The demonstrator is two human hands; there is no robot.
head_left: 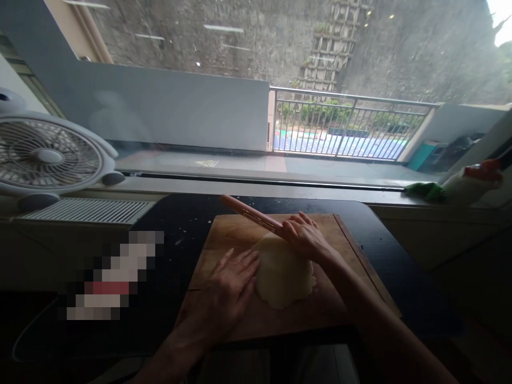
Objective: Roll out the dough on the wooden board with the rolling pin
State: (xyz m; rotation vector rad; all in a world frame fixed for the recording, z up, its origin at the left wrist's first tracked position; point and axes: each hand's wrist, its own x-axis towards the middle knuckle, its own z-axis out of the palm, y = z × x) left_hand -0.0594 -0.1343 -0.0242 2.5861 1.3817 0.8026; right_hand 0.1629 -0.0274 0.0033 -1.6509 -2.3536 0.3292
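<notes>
A pale, flattened sheet of dough (282, 277) with an uneven front edge lies on a wooden board (228, 229). My right hand (302, 234) is closed around the near end of a wooden rolling pin (252, 214), at the dough's far edge. The pin slants away to the far left, past the board's back edge. Fingers stretched out, my left hand (236, 274) rests at the dough's left edge, with its fingertips close to or touching the sheet. Part of the dough is hidden under my right hand and forearm.
The board lies on a dark table (168, 266) with pale specks on it. A blurred-out patch (116, 277) covers something at the table's left. A white fan (50, 154) stands on the left by the window sill. Something green (426, 190) lies on the sill at right.
</notes>
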